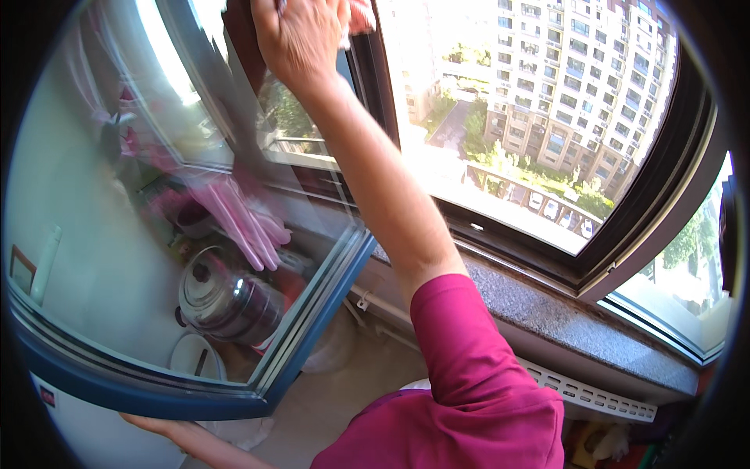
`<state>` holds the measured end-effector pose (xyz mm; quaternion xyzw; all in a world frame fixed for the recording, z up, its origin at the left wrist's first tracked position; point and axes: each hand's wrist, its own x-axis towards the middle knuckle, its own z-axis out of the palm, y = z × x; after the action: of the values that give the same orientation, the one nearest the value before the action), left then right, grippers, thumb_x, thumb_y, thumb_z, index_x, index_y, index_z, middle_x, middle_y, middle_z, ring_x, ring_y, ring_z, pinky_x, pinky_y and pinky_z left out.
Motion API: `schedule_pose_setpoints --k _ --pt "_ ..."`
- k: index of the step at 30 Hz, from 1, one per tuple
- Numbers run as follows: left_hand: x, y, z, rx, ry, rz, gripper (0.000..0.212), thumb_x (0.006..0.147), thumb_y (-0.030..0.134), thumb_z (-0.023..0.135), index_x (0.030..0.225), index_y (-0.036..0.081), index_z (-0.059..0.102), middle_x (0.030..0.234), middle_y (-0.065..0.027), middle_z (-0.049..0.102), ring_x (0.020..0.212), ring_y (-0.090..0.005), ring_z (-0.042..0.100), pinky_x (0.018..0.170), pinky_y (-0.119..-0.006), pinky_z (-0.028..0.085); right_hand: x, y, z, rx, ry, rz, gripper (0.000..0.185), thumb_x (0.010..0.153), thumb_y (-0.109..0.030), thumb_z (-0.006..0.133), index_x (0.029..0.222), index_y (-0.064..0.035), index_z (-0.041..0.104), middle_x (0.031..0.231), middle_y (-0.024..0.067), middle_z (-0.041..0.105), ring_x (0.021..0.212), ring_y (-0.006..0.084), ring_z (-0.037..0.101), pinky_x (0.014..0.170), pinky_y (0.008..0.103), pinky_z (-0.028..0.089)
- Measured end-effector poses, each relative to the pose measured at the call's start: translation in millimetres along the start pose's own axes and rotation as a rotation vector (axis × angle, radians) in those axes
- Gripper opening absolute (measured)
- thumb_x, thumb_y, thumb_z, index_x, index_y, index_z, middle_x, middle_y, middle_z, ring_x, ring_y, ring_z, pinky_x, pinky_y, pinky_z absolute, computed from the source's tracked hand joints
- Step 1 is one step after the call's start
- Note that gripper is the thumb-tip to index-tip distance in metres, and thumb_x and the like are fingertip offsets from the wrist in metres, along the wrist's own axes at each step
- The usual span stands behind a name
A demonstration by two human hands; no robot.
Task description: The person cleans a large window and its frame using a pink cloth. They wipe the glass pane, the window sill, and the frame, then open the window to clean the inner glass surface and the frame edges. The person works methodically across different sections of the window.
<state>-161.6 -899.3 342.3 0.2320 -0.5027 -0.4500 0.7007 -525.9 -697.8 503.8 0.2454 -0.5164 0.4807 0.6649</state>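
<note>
A window sash with a blue outer frame (316, 334) stands swung open on the left, its glass (117, 281) tilted across my view. My right hand (304, 41) reaches up at the top and holds a red and white cloth (362, 17), bunched mostly behind the fingers. It is near the dark window frame (375, 82); whether the cloth touches the frame or the glass is unclear. My left hand (146, 423) is at the sash's lower blue edge, with its fingers largely hidden behind it.
Behind the glass appear a lidded metal pot (228, 299), pink rubber gloves (240, 217) and a round white lidded container (196, 357). A granite sill (527, 299) runs beneath the window opening, above a white slotted radiator cover (586, 393). Tall buildings (580, 76) stand outside, far below street level visible.
</note>
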Motion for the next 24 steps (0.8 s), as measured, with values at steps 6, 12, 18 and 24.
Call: schedule_pose_setpoints --k 6,12,18,24 --pt "9 -13 -14 -0.040 0.008 0.005 0.064 0.100 0.046 0.035 0.140 -0.003 0.044 0.138 -0.0196 0.050 0.122 -0.0322 0.052 0.102 -0.043 0.044 110 -1 55 -0.032 0.050 -0.045 0.056 0.099 -0.047 0.038 0.130 -0.0039 0.055 0.141 0.0198 0.046 0.133 0.0402 0.039 0.108 0.0537 0.029" --pt "0 -9 1 -0.007 0.070 -0.047 0.062 0.100 0.042 0.036 0.138 -0.005 0.046 0.134 -0.0194 0.053 0.117 -0.0315 0.055 0.100 -0.042 0.045 194 -32 60 0.054 -0.240 0.148 0.063 0.099 -0.055 0.028 0.136 -0.0115 0.054 0.152 0.0138 0.035 0.140 0.0347 0.032 0.112 0.0535 0.026" --pt "9 -11 -11 -0.029 0.078 -0.063 0.061 0.100 0.040 0.035 0.137 -0.007 0.046 0.133 -0.0196 0.053 0.116 -0.0316 0.056 0.101 -0.042 0.045 205 -16 54 0.050 -0.323 0.116 0.061 0.098 -0.056 0.027 0.137 -0.0182 0.054 0.151 0.0106 0.037 0.137 0.0323 0.037 0.111 0.0510 0.029" --pt "15 -21 -12 -0.074 0.104 -0.080 0.058 0.101 0.038 0.035 0.137 -0.007 0.046 0.133 -0.0187 0.054 0.116 -0.0315 0.056 0.101 -0.042 0.045 122 49 56 0.040 -0.079 -0.279 0.045 0.099 -0.039 0.041 0.120 -0.0058 0.062 0.129 0.0178 0.056 0.123 0.0388 0.049 0.104 0.0470 0.037"
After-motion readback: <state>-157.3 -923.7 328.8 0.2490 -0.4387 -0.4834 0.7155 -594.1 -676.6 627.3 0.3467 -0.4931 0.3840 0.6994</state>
